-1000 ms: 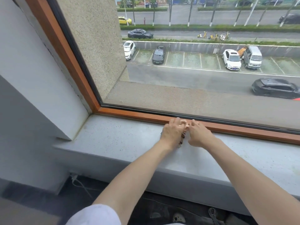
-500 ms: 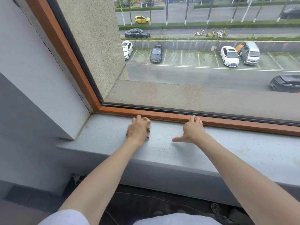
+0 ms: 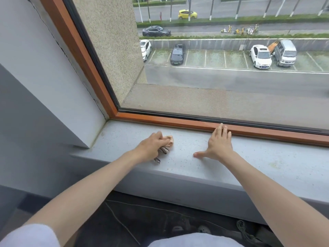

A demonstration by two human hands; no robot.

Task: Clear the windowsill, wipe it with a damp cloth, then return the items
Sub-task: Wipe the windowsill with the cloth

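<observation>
The grey speckled windowsill [image 3: 267, 161] runs across the view below an orange-brown window frame. My left hand [image 3: 151, 146] grips a small bunched cloth [image 3: 167, 144], peach with a patterned edge, and holds it down on the sill's left part. To its right my right hand [image 3: 218, 144] lies flat on the sill with the fingers spread. Its fingertips reach the window frame and the thumb points left. Most of the cloth is hidden under my left hand.
A grey wall reveal [image 3: 53, 86] closes the sill's left end. The window frame [image 3: 178, 122] borders the sill at the back. Below the sill's front edge lies a dark floor with cables [image 3: 243, 230]. Faint stains mark the sill's far right.
My hands were together at the frame a second ago. Since then my left hand has slid the cloth left and toward me, while my right hand has stayed flat on the sill.
</observation>
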